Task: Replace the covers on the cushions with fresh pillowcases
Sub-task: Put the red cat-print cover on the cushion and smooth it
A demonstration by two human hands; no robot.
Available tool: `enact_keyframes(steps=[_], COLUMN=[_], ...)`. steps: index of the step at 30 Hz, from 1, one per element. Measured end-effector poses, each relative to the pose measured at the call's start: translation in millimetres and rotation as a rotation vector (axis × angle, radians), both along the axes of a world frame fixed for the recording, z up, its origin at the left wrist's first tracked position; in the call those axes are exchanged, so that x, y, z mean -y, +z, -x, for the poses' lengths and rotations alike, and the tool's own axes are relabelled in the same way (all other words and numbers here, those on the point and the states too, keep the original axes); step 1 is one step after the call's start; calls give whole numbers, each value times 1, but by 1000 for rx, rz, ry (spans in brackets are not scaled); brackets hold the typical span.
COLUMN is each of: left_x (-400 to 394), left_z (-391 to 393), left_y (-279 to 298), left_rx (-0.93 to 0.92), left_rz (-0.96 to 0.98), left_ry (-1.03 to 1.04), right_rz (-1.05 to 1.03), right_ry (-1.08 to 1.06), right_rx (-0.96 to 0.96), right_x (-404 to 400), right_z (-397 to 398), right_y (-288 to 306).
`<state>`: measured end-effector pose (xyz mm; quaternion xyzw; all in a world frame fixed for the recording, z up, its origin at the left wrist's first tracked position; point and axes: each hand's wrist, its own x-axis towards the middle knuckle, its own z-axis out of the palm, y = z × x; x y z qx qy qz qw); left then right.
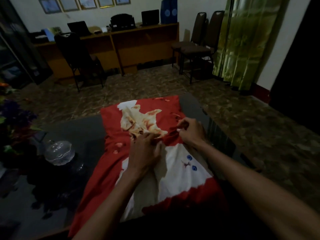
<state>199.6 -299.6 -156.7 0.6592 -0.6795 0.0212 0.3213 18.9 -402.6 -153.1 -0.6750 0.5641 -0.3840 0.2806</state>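
A red pillowcase (107,163) printed with a white cat and an orange cat lies spread across the dark table (74,129), its far edge near the table's back. My left hand (147,151) lies on the middle of the cloth, fingers curled into a bunched fold. My right hand (188,130) pinches a gathered ridge of red fabric just to the right of it. The two hands are close together. No cushion is plainly visible; the cloth hides whatever lies under it.
A glass lidded bowl (59,152) stands on the table's left side, with artificial flowers (13,118) beyond it. Tiled floor lies past the table. A wooden desk (121,44) with laptops, dark chairs (199,45) and a green curtain (247,40) line the far wall.
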Motion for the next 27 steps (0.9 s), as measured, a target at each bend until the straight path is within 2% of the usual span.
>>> enact_keyframes(steps=[4, 7, 10, 15, 19, 21, 24, 27], left_x=[2, 8, 14, 4, -5, -8, -9, -9], left_z=[16, 10, 3, 13, 4, 4, 2, -14], left_y=[-3, 7, 9, 2, 0, 0, 1, 8], left_rx=[26, -140, -266, -168, -119, -87, -63, -191], left_rz=[-16, -15, -84, -102, -69, -51, -15, 58], left_ry=[20, 176, 265, 226, 119, 102, 81, 124], right_rz=[37, 2, -79, -96, -48, -60, -106, -116], right_ry=[17, 48, 132, 154, 123, 179, 350, 441], right_rx=[40, 39, -59, -149, -32, -61, -215, -213], right_x=[1, -1, -8, -20, -6, -1, -1, -4], right_z=[3, 15, 26, 16, -11, -19, -14, 1], right_y=[2, -2, -7, -4, 18, 26, 23, 12])
